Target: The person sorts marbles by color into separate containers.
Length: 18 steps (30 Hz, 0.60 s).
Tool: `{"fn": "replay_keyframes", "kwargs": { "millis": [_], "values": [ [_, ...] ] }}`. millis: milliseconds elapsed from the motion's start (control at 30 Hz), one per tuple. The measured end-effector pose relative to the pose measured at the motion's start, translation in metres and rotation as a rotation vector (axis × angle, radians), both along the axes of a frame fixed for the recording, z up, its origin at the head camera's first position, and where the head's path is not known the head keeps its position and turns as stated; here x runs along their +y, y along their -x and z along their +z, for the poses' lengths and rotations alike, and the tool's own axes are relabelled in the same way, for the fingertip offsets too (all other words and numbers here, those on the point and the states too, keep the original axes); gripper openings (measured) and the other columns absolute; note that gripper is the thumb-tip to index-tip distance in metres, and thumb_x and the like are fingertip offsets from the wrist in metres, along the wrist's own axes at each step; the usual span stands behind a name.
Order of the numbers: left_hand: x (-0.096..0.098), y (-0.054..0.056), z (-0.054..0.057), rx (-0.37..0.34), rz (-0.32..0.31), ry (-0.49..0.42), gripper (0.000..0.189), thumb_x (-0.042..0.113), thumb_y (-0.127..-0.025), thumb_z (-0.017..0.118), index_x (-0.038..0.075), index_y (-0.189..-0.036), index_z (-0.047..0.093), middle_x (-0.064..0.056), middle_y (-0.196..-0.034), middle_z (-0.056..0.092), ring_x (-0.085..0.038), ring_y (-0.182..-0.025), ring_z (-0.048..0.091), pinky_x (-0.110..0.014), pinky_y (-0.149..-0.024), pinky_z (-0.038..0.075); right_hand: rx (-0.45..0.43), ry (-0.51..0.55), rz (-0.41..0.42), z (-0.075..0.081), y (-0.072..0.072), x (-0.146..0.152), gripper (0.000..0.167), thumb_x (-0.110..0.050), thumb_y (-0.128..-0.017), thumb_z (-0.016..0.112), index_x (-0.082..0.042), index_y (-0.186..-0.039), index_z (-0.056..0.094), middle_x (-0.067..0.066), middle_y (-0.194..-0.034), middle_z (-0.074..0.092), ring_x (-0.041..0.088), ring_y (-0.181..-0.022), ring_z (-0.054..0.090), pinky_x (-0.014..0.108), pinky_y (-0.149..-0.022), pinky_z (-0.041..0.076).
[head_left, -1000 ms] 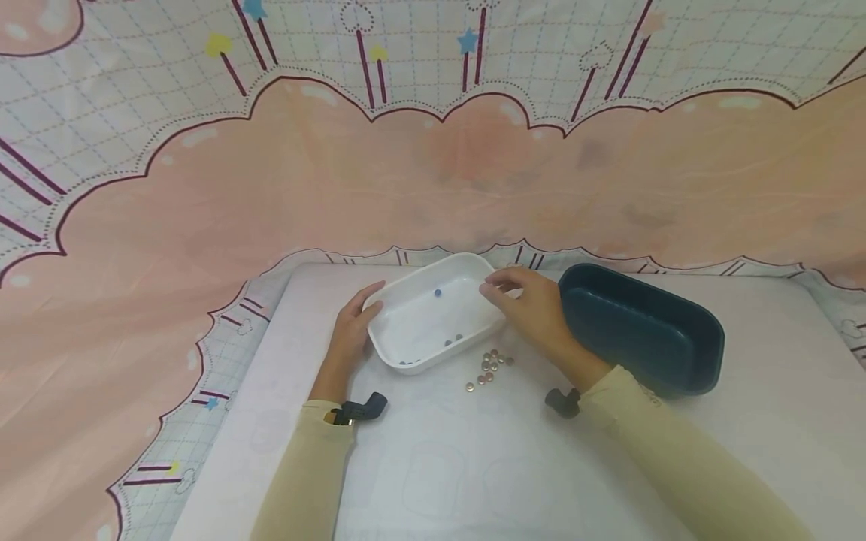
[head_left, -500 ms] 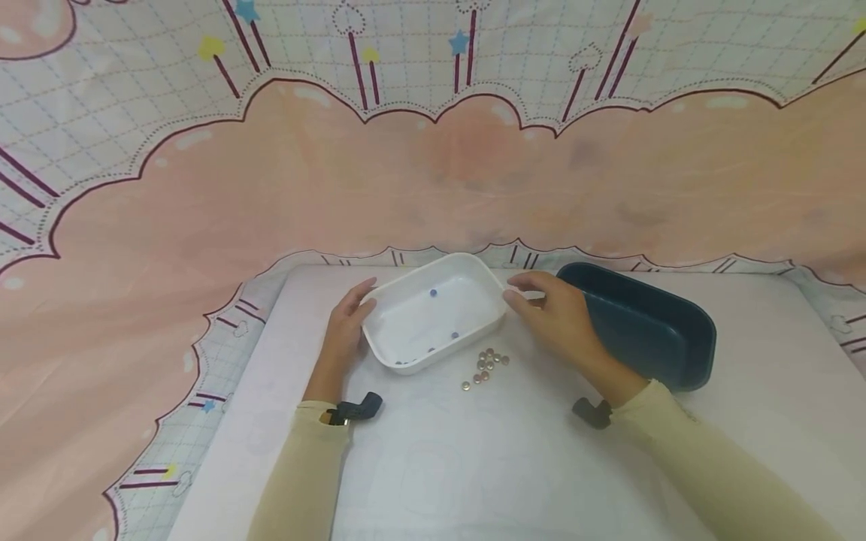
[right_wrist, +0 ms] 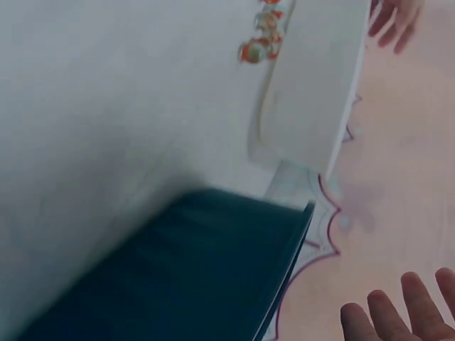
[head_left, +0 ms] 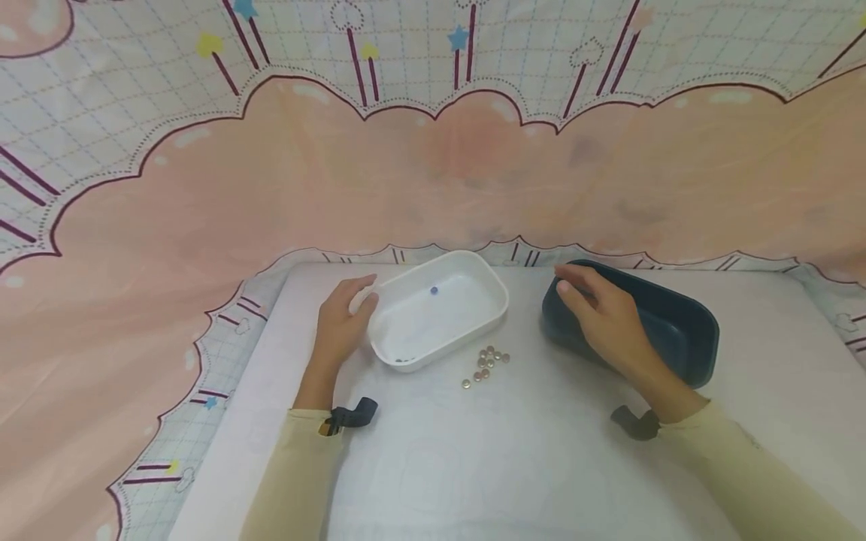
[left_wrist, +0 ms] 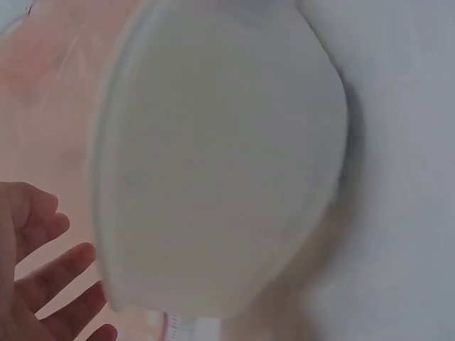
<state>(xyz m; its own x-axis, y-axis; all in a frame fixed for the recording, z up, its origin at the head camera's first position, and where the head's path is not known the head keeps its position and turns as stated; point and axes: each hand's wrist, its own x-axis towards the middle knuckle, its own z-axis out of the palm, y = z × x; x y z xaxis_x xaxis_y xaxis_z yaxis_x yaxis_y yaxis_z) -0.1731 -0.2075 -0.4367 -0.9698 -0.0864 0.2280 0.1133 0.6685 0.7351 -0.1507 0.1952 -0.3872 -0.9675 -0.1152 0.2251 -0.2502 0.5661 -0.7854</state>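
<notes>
Several beads lie on the worktop before the white tray. The left hand, beside that tray, and right hand, above the dark tray, hold nothing, fingers loosely apart; best pinch beads singly, keeping the white tray steady.

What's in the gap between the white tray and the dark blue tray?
In the head view, just bare tabletop lies between the white tray and the dark blue tray; the small beads lie by the white tray's near side.
</notes>
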Motion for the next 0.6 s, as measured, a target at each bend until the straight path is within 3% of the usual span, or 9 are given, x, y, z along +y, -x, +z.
{"fn": "replay_keyframes", "kwargs": {
  "millis": [233,333,467,567,600],
  "values": [
    [0.019,-0.017,0.026,0.189,-0.077,0.144,0.036,0.025,-0.102,0.058,0.016,-0.136,0.065,-0.009,-0.135,0.064,-0.031,-0.131,0.057,-0.056,-0.110,0.044,0.008,-0.044,0.016,0.004,-0.006,0.025,0.048,-0.039,-0.106,0.054,-0.024,-0.151,0.050,-0.001,-0.157,0.049,0.028,-0.142,0.050,0.043,-0.110,0.047],
    [0.030,-0.024,0.035,0.230,-0.131,0.173,0.035,0.023,-0.101,0.058,0.015,-0.135,0.065,-0.009,-0.133,0.065,-0.030,-0.128,0.059,-0.053,-0.108,0.047,0.036,-0.067,0.017,0.004,-0.009,0.037,0.051,-0.037,-0.106,0.055,-0.025,-0.154,0.046,0.002,-0.160,0.045,0.034,-0.140,0.051,0.024,-0.106,0.048],
    [0.043,-0.030,0.043,0.257,-0.201,0.183,0.034,0.020,-0.101,0.059,0.014,-0.133,0.066,-0.010,-0.131,0.066,-0.029,-0.127,0.061,-0.050,-0.106,0.050,0.100,-0.081,-0.016,0.006,-0.012,0.057,0.054,-0.031,-0.105,0.057,-0.026,-0.156,0.042,0.006,-0.160,0.044,0.041,-0.134,0.055,-0.003,-0.091,0.038],
    [0.052,-0.035,0.045,0.268,-0.248,0.186,0.034,0.019,-0.101,0.060,0.014,-0.133,0.066,-0.009,-0.130,0.066,-0.028,-0.125,0.062,-0.049,-0.105,0.051,0.148,-0.103,-0.079,0.009,-0.012,0.074,0.055,-0.029,-0.104,0.058,-0.027,-0.157,0.041,0.009,-0.160,0.044,0.046,-0.135,0.052,0.003,-0.092,0.042],
    [0.054,-0.036,0.046,0.270,-0.262,0.191,0.033,0.019,-0.101,0.060,0.014,-0.133,0.067,-0.009,-0.130,0.066,-0.028,-0.125,0.062,-0.049,-0.105,0.052,0.157,-0.113,-0.103,0.010,-0.012,0.080,0.056,-0.029,-0.104,0.057,-0.027,-0.157,0.040,0.011,-0.160,0.044,0.047,-0.138,0.049,0.013,-0.097,0.048]
  ]
}}
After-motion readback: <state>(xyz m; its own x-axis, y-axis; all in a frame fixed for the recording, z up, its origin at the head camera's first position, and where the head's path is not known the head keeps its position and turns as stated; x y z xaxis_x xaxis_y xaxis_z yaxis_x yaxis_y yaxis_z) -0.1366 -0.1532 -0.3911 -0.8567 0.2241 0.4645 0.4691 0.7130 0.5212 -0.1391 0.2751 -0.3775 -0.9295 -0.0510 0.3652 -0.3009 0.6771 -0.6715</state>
